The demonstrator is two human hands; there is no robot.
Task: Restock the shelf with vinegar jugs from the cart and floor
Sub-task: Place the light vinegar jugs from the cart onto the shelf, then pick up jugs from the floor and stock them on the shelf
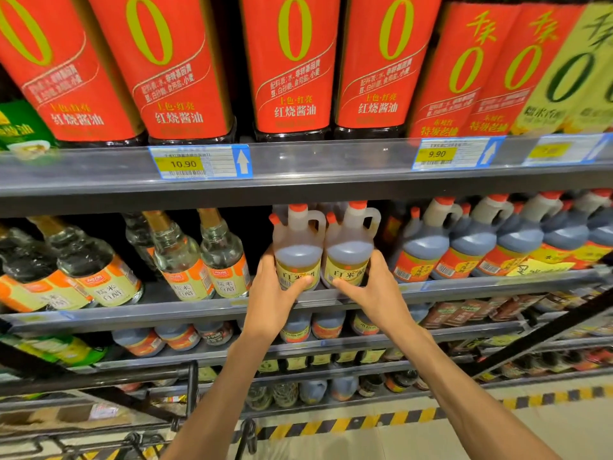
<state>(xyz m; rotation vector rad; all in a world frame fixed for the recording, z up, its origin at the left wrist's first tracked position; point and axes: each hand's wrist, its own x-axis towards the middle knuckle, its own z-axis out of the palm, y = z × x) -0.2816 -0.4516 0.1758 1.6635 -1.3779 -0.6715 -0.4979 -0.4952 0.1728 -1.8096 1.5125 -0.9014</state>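
Two vinegar jugs with red caps and yellow labels stand side by side at the front of the middle shelf (pixel 205 310). My left hand (pixel 277 295) grips the left jug (pixel 298 249) from its left side, thumb across the label. My right hand (pixel 373 290) grips the right jug (pixel 348 249) from its right side, thumb on the label. Both jugs are upright and touch each other.
Clear glass vinegar bottles (pixel 179 257) stand left of the jugs; dark jugs (pixel 464 240) stand right. Red soy sauce bottles (pixel 292 68) fill the shelf above. A black cart frame (pixel 190 390) is at lower left. A yellow-black floor stripe (pixel 381 421) runs below.
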